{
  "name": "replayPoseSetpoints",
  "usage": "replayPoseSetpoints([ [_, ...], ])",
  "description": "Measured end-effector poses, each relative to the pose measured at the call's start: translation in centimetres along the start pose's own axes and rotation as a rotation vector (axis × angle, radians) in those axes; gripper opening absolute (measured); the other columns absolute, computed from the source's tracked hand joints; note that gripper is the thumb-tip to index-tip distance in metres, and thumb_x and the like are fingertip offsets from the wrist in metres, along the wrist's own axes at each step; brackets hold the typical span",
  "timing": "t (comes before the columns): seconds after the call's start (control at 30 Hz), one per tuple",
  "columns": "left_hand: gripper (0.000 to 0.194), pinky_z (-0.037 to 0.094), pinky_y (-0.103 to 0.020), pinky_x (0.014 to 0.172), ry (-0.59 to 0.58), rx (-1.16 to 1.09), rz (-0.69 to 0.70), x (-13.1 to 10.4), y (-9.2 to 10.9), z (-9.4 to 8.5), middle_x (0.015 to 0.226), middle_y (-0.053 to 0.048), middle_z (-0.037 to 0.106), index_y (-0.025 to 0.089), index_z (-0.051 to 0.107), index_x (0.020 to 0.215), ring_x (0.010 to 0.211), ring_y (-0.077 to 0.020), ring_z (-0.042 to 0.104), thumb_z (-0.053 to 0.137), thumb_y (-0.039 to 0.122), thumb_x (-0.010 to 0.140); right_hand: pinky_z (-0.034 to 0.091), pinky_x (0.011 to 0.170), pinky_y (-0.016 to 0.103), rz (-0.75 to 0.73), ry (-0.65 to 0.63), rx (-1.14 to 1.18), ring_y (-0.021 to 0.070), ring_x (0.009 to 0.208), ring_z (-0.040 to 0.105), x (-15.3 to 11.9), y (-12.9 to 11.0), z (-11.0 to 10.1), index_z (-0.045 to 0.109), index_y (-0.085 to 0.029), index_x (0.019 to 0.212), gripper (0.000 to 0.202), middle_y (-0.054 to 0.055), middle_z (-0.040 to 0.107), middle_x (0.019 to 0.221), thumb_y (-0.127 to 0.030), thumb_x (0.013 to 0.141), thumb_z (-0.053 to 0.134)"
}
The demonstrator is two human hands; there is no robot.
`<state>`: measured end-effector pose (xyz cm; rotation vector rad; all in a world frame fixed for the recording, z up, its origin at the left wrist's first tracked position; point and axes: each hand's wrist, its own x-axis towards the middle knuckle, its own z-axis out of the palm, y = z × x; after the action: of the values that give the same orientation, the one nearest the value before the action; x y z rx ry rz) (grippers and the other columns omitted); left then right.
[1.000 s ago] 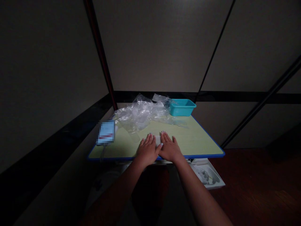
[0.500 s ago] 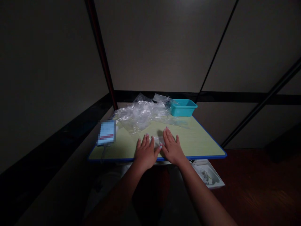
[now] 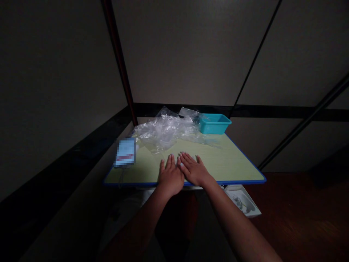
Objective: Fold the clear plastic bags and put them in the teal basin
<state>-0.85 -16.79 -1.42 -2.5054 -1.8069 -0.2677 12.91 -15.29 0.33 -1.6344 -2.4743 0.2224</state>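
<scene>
My left hand [image 3: 171, 177] lies palm down near the front edge of the pale yellow-green table [image 3: 231, 160], its fingers stretched out. Beside it, touching or nearly touching at the fingers, my right hand [image 3: 194, 170] is flat too, angled to the left. A small part of a clear plastic piece shows by the fingers; most of it is hidden under my hands. Beyond them, a crumpled heap of clear plastic bags [image 3: 166, 131] spreads over the back of the table.
A turquoise basket [image 3: 215, 127] stands at the back right, with plastic against its left side. At the left edge is a blurred, pale blue object [image 3: 125, 152] with a cable. Below the table's right front sits a white open box [image 3: 242, 202] holding small items.
My right hand has moved left, up against my left hand, and now covers more of the clear plastic piece. The left thumb, seen before, is now hidden.
</scene>
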Motion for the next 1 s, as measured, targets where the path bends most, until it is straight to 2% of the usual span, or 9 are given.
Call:
replayPoseSetpoints([
  [0.1, 0.057, 0.007, -0.052, 0.111, 0.006, -0.012, -0.004, 0.0, 0.0, 0.1, 0.151, -0.013, 0.023, 0.015, 0.029, 0.143, 0.141, -0.0280, 0.010, 0.024, 0.040, 0.093, 0.009, 0.110, 0.054, 0.019, -0.023, -0.032, 0.0180, 0.140, 0.010, -0.3, 0.7, -0.2, 0.015, -0.024, 0.147, 0.061, 0.002, 0.011, 0.153, -0.052, 0.093, 0.008],
  [0.23, 0.059, 0.007, -0.050, 0.112, 0.021, -0.019, -0.001, 0.0, -0.1, 0.3, 0.151, -0.015, 0.022, 0.014, 0.029, 0.143, 0.141, -0.0266, 0.011, 0.023, 0.044, 0.093, 0.010, 0.111, 0.051, 0.059, -0.036, -0.077, 0.0178, 0.141, 0.008, -0.7, 1.8, -0.3, 0.012, -0.018, 0.147, 0.063, 0.005, 0.009, 0.153, -0.050, 0.093, 0.012],
  [0.53, 0.059, 0.007, -0.050, 0.112, 0.028, -0.018, 0.005, 0.0, -0.3, 0.6, 0.151, -0.013, 0.023, 0.016, 0.028, 0.144, 0.141, -0.0267, 0.010, 0.024, 0.046, 0.093, 0.007, 0.110, 0.055, 0.107, 0.000, -0.072, 0.0208, 0.140, 0.011, -0.9, 3.0, 0.0, 0.011, -0.016, 0.147, 0.064, 0.009, 0.013, 0.152, -0.049, 0.093, 0.016],
  [0.63, 0.060, 0.007, -0.051, 0.111, 0.032, -0.014, 0.004, 0.0, -0.4, 0.6, 0.151, -0.014, 0.022, 0.016, 0.026, 0.144, 0.141, -0.0272, 0.010, 0.024, 0.046, 0.093, 0.008, 0.109, 0.056, 0.065, 0.021, 0.007, 0.0219, 0.140, 0.014, -1.0, 3.6, 0.1, 0.018, -0.017, 0.146, 0.062, 0.010, 0.019, 0.151, -0.048, 0.093, 0.022],
  [0.73, 0.059, 0.006, -0.051, 0.111, 0.047, -0.013, 0.000, -0.1, -0.4, 0.7, 0.151, -0.014, 0.022, 0.018, 0.026, 0.144, 0.141, -0.0276, 0.010, 0.024, 0.047, 0.093, 0.015, 0.109, 0.053, 0.056, 0.218, 0.329, 0.0231, 0.137, 0.024, -1.6, 4.7, -0.4, 0.039, -0.020, 0.138, 0.056, 0.010, 0.034, 0.147, -0.047, 0.090, 0.031],
  [0.8, 0.057, 0.007, -0.053, 0.110, 0.051, -0.018, -0.004, -0.1, -0.4, 0.6, 0.151, -0.013, 0.022, 0.022, 0.027, 0.144, 0.141, -0.0283, 0.011, 0.026, 0.047, 0.093, 0.026, 0.106, 0.050, 0.138, 0.390, 0.723, 0.0253, 0.132, 0.035, -2.2, 5.4, -1.2, 0.051, -0.021, 0.128, 0.051, 0.011, 0.045, 0.140, -0.048, 0.088, 0.036],
  [0.83, 0.056, 0.007, -0.053, 0.110, 0.048, -0.023, -0.004, -0.1, -0.4, 0.6, 0.151, -0.012, 0.021, 0.025, 0.027, 0.144, 0.141, -0.0286, 0.011, 0.027, 0.047, 0.093, 0.033, 0.102, 0.050, 0.196, 0.432, 0.946, 0.0263, 0.128, 0.040, -2.5, 5.8, -1.8, 0.054, -0.021, 0.124, 0.049, 0.011, 0.050, 0.135, -0.048, 0.087, 0.037],
  [0.93, 0.051, 0.007, -0.055, 0.109, 0.032, -0.044, 0.003, -0.1, -0.3, 0.4, 0.153, -0.007, 0.019, 0.037, 0.026, 0.142, 0.140, -0.0288, 0.012, 0.030, 0.046, 0.093, 0.045, 0.089, 0.052, 0.346, 0.347, 1.485, 0.0281, 0.123, 0.047, -3.0, 6.8, -3.6, 0.055, -0.021, 0.118, 0.043, 0.012, 0.057, 0.126, -0.043, 0.086, 0.035],
  [1.0, 0.049, 0.008, -0.056, 0.108, 0.025, -0.056, 0.003, -0.1, -0.3, 0.3, 0.153, -0.006, 0.019, 0.041, 0.026, 0.141, 0.141, -0.0287, 0.011, 0.031, 0.045, 0.093, 0.047, 0.084, 0.053, 0.408, 0.271, 1.640, 0.0282, 0.122, 0.047, -2.9, 7.3, -4.5, 0.055, -0.021, 0.113, 0.038, 0.013, 0.059, 0.122, -0.039, 0.086, 0.035],
])
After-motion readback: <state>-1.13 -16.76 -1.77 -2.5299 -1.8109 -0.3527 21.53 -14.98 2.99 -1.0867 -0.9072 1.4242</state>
